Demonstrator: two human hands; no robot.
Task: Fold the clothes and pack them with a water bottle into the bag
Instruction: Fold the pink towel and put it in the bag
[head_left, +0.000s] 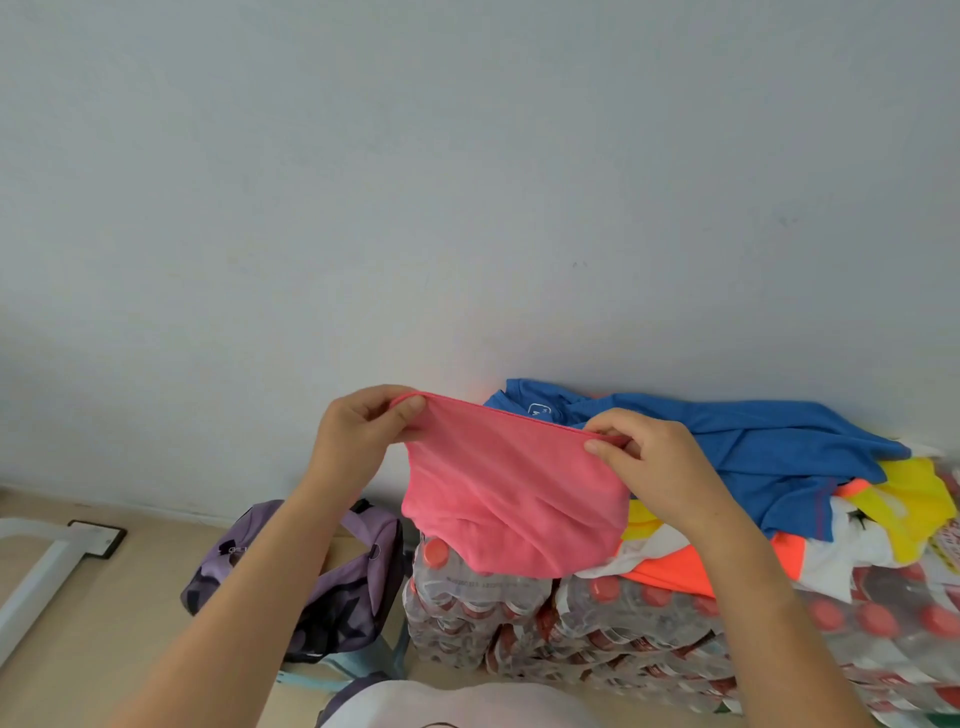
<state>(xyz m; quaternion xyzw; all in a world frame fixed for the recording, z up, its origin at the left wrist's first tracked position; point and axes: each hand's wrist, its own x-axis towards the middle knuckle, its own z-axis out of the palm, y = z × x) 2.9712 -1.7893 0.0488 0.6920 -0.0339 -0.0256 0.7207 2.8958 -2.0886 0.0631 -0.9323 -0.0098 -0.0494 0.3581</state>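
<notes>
Left hand (363, 431) and right hand (649, 462) pinch the pink garment (514, 499) along its top edge, fabric hanging below the fingers, probably to square it for folding.

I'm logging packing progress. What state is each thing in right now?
pink garment: held up, stretched between both hands, lower part draped on the bottle packs
left hand: pinching the garment's left top corner
right hand: pinching its right top corner
blue shirt: unfolded, atop the clothes pile
purple bag: open, on a stool
water bottle packs: shrink-wrapped, stacked
</notes>
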